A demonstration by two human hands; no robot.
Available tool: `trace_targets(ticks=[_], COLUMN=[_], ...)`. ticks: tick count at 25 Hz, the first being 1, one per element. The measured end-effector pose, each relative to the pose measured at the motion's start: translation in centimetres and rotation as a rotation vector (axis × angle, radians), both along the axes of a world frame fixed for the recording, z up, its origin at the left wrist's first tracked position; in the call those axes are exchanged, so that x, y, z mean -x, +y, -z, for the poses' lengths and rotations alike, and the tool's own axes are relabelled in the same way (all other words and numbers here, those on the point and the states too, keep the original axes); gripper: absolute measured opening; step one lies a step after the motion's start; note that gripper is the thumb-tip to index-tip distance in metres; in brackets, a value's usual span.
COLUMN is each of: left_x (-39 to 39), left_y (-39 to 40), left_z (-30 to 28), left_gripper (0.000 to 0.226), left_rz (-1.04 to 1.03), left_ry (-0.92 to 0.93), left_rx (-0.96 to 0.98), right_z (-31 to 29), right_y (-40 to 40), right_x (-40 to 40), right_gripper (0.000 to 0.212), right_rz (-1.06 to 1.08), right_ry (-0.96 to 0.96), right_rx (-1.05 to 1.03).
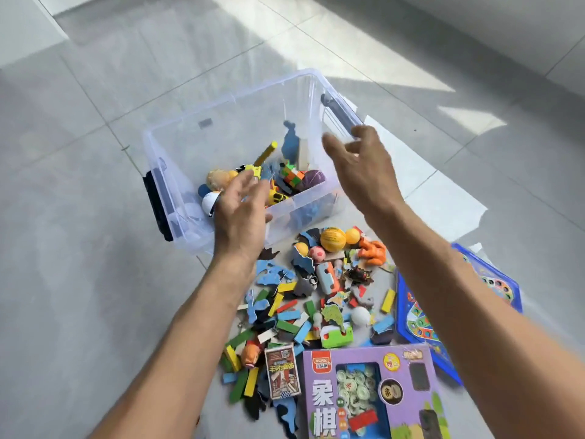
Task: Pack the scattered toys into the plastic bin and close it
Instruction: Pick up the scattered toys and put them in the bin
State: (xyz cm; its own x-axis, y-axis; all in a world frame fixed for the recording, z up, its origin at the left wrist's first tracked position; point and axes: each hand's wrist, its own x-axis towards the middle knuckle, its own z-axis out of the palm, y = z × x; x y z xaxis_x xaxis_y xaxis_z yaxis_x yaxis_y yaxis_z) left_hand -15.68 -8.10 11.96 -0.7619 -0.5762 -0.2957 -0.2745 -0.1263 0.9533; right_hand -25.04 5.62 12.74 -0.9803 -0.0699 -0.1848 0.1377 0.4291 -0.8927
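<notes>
A clear plastic bin (177,144) with dark latch handles stands open on the floor, partly filled with toys: a yellow toy car (278,196), a colour cube (289,174), a purple ball (313,179). My left hand (242,213) hovers over the bin's near rim, fingers spread, holding nothing. My right hand (364,166) is raised over the bin's right corner, fingers apart and empty. In front of the bin lies a heap of scattered toys (304,299): coloured wooden blocks, puzzle pieces, small balls, an orange striped ball (332,239).
A purple chess-set box (367,394) lies nearest me, with a small card box (282,373) to its left. A blue game board (418,318) lies under my right forearm. A white flat sheet, perhaps the bin's lid (443,198), lies right of the bin. Grey floor tiles surround everything.
</notes>
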Motion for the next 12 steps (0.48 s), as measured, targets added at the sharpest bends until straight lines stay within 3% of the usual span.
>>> trace_targets(ticks=[2, 4, 6, 9, 12], left_x=[-1.7, -3.5, -6.1, -11.3, -12.2], left_y=[0.4, 2.1, 4.1, 6.6, 7.1], left_z=[2.1, 6.3, 11.6, 18.9, 22.0], left_gripper=[0.016, 0.01, 0.01, 0.041, 0.056], left_rz=[-0.014, 0.072, 0.353, 0.803, 0.898], left_ry=[0.002, -0.103, -0.328, -0.565, -0.556], left_rx=[0.091, 0.169, 0.309, 0.703, 0.92], right_z=[3.2, 8.9, 14.9, 21.3, 23.7], right_y=[2.1, 4.2, 5.9, 7.1, 7.0], right_x=[-2.5, -6.6, -11.0, -15.3, -15.4], right_gripper=[0.029, 0.013, 0.02, 0.055, 0.05], right_rz=[0.103, 0.111, -0.057, -0.496, -0.62], right_ry=[0.096, 0.052, -0.025, 0.066, 0.219], right_rx=[0.024, -0.071, -0.325, -0.759, -0.936])
